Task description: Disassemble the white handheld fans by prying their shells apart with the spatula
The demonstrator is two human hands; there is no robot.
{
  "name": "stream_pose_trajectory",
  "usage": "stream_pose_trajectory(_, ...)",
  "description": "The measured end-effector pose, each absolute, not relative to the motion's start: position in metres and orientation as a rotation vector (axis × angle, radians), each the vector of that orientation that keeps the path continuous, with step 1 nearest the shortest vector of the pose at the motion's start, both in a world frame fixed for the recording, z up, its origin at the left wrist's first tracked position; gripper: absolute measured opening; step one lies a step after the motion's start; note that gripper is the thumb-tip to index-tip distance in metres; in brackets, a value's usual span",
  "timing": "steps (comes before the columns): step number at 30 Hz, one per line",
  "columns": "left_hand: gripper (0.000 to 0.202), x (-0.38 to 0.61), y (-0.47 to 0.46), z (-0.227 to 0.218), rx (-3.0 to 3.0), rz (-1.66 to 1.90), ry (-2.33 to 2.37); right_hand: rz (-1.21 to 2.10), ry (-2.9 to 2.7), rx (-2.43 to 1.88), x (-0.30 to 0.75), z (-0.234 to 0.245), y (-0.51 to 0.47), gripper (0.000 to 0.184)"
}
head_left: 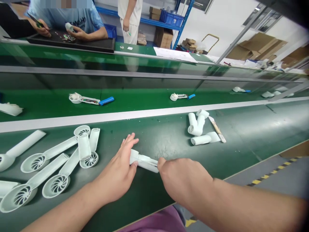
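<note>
Left hand [116, 170] and right hand [185, 182] close together, clamped on opposite ends of a white plastic fan housing [144, 162] on the green bench [169, 141], other fan housings [60, 148] lying to the left.

At nine o'clock, white fan housings [56, 186] show spoked swirl patterns against the green belt [169, 141], with a blue battery [106, 101] at eleven and black-and-yellow striped tape [272, 172] at four.

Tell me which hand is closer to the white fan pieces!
Left. The left hand is just right of the white fan pieces, close by; the right hand is farther right, beyond the white part between them.
</note>
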State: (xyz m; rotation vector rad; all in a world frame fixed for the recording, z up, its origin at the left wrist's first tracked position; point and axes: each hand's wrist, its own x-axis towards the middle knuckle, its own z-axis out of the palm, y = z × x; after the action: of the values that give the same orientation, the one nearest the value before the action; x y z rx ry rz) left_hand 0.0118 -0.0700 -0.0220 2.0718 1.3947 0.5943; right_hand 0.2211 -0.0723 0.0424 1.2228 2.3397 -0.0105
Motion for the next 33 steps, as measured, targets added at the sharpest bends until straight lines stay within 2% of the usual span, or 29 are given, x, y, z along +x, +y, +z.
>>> stream_pose_trajectory(6, 0.06, 0.014, -0.07, -0.026, 2.204, 0.629, 1.53, 0.093, 2.364, 1.267, 0.224, 0.038, -0.078, 0.03)
stream_pose_trajectory(12, 0.063, 0.014, -0.069, -0.025, 2.213, 0.593, 1.49, -0.179, 2.269, 1.342, 0.205, 0.039, -0.065, 0.024)
stream_pose_trajectory(16, 0.058, 0.017, -0.073, -0.024, 2.289, 0.56, 1.408, -0.153, 2.259, 1.353, 0.212, 0.04, -0.063, 0.023)
stream_pose_trajectory(20, 0.06, 0.02, -0.078, -0.023, 2.374, 0.547, 1.416, -0.022, 2.361, 1.151, 0.209, 0.05, -0.044, 0.026)
stream_pose_trajectory(24, 0.063, 0.016, -0.077, -0.022, 2.393, 0.498, 1.42, -0.032, 2.358, 0.812, 0.201, 0.063, -0.024, 0.026)
stream_pose_trajectory(28, 0.055, 0.011, -0.076, -0.021, 2.411, 0.498, 1.398, -0.039, 2.423, 0.821, 0.202, 0.073, -0.016, 0.034)
stream_pose_trajectory(33, 0.05, 0.014, -0.079, -0.022, 2.528, 0.476, 1.352, -0.08, 2.526, 0.696, 0.195, 0.09, 0.004, 0.015)
